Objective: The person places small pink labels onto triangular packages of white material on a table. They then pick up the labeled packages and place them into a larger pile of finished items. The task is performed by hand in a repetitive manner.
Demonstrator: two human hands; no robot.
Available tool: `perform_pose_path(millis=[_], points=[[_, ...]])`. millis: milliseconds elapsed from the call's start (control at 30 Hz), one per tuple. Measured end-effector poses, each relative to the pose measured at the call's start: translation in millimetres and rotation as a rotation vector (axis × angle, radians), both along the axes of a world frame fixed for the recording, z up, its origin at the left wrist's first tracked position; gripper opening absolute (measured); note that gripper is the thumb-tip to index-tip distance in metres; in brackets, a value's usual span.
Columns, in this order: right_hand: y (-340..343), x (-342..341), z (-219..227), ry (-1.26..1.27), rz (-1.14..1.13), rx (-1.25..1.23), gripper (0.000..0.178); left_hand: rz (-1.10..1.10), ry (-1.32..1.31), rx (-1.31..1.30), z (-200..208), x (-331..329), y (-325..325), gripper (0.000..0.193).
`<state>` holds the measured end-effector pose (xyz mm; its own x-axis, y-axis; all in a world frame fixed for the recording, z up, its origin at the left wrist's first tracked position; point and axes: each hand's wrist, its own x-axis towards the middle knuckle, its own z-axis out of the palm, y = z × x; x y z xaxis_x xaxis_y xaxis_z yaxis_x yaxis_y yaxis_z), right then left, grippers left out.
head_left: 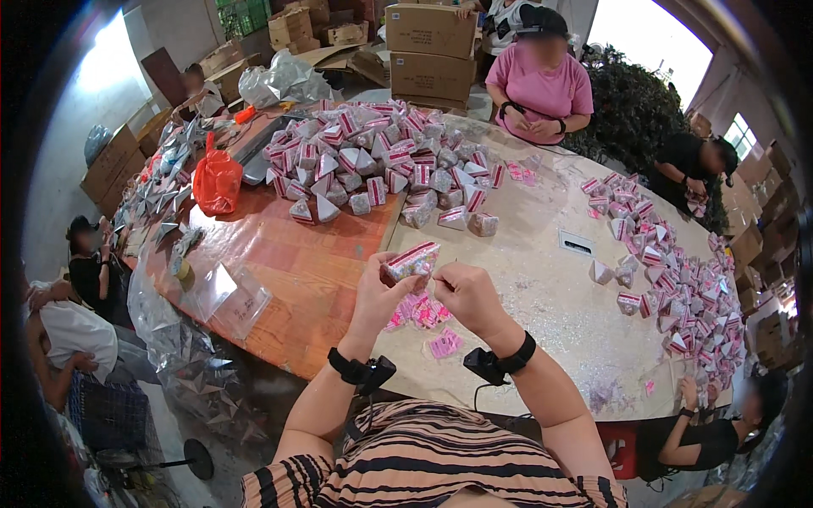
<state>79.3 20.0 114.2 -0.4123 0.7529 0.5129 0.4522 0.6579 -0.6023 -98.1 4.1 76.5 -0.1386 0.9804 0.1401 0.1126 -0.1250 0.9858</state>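
Observation:
My left hand (373,296) is closed on a small triangular packet (412,262) with a pink-and-white striped edge, held up over the table. My right hand (471,294) is beside the packet's right corner, its fingers curled into a pinch. Whatever those fingers may hold is too small or hidden to make out. Below and between my hands lies a loose pile of pink printed tags (430,313), partly hidden by the left hand. Nearer to me is a single stack of pink tags (444,344).
A big heap of similar packets (364,157) covers the table's far middle, and another heap (690,296) lies along the right. A red plastic bag (217,179) and clear plastic sheets (229,296) are at left. Several people sit or stand around the table (517,356).

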Motion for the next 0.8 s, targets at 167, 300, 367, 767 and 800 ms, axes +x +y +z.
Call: perform_pose_path(millis=[167, 300, 367, 767, 800], points=[[-1, 2, 3, -0.031, -0.001, 0.022, 0.005, -0.018, 0.029, 0.013, 2, 0, -1, 0.049], [1, 5, 4, -0.094, 0.03, 0.064, 0.005, -0.044, 0.013, 0.001, 3, 1, -1, 0.052], [2, 8, 3, -0.151, 0.042, 0.109, 0.005, -0.042, 0.047, 0.006, 2, 1, -1, 0.054], [2, 7, 8, -0.318, 0.096, 0.253, 0.004, 0.02, 0.412, 0.079, 9, 0, -7, 0.051], [1, 7, 7, -0.323, 0.095, 0.237, 0.004, 0.015, 0.403, 0.06, 10, 1, -7, 0.052]])
